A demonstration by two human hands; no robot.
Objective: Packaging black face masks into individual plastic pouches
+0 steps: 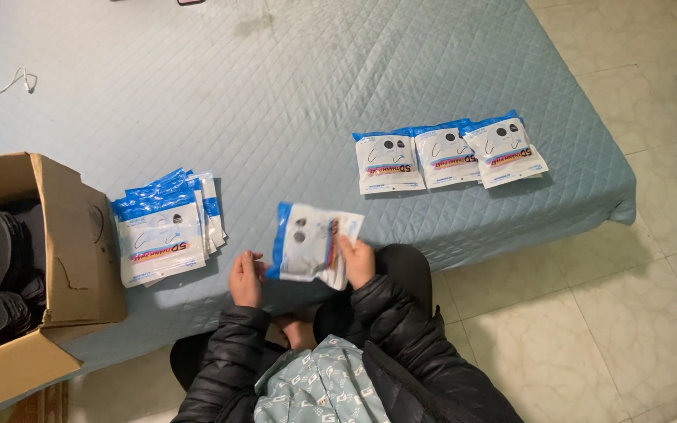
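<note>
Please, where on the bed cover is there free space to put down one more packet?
Bare quilt lies between the packet stack and the row of three packets, and across the whole far side. It is crowded near the cardboard box. Both hands, left and right, hold a packet.

In front of me is a bed with a blue quilted cover (291, 86), and on it lie a pile of blue-and-white packets (168, 227), three more packets in a row (448, 155), a brown box (64, 258) and a white cord (1, 86).
</note>
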